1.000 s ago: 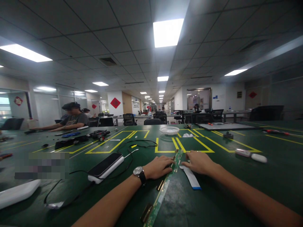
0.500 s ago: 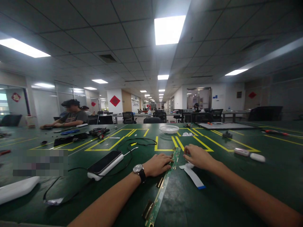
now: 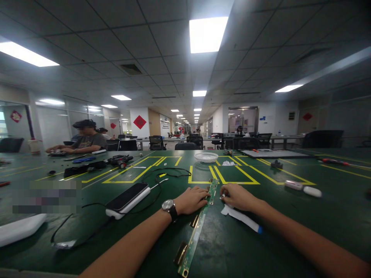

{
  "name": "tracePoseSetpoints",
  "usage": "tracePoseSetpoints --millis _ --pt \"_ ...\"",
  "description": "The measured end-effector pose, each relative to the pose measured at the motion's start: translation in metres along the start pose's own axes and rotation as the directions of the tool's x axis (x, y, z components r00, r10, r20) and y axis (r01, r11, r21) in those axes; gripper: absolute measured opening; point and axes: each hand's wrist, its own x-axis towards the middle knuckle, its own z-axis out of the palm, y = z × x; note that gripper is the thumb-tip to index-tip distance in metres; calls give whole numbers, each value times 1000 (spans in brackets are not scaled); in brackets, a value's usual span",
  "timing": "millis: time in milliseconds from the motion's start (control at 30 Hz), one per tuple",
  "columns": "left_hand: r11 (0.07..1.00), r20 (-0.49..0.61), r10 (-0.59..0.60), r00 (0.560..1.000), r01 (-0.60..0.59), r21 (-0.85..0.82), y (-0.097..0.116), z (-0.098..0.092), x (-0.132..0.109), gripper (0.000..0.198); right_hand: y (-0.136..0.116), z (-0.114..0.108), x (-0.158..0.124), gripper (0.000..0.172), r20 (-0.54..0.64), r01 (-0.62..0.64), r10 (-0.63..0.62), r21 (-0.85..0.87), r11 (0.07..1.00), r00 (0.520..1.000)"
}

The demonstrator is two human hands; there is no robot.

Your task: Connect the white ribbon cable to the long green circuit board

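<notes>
A long narrow green circuit board [image 3: 197, 231] with gold-coloured tabs along its left side lies slanted on the green table. At its far end my left hand [image 3: 193, 200], with a watch on the wrist, holds it down, the fingertips over the board's left edge. Just right of that end, apart from the board, my right hand [image 3: 236, 196] is closed in a pinch on the white ribbon cable. This flat ribbon cable [image 3: 245, 219] stretches away below the hand to a blue end. What exactly sits between the right fingertips is partly hidden.
Left of my left hand, a phone [image 3: 127, 200] lies on a white block with black cables. A white round basket [image 3: 206, 157] stands ahead. Two small oblong items [image 3: 312, 191] lie right. A person [image 3: 89, 137] sits at the far left, hands on the table.
My right hand has lowered and closed its fingers at the ribbon cable. The cable's blue end has swung to the right. My left hand stays on the circuit board.
</notes>
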Motion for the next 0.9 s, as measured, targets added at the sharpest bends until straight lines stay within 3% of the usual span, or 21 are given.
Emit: tracePoseSetpoints --millis 333,600,900 --pt "1000 -1 8 1000 -8 0 -4 5 2 36 0 20 12 26 -106 -7 12 49 999 994" --pt "1000 8 3 1000 -3 -14 0 2 1 36 -5 24 18 29 -119 -37 41 34 999 992" --pt "996 33 9 999 -6 -86 -7 6 1 36 6 23 18 24 -139 172 -152 145 974 979"
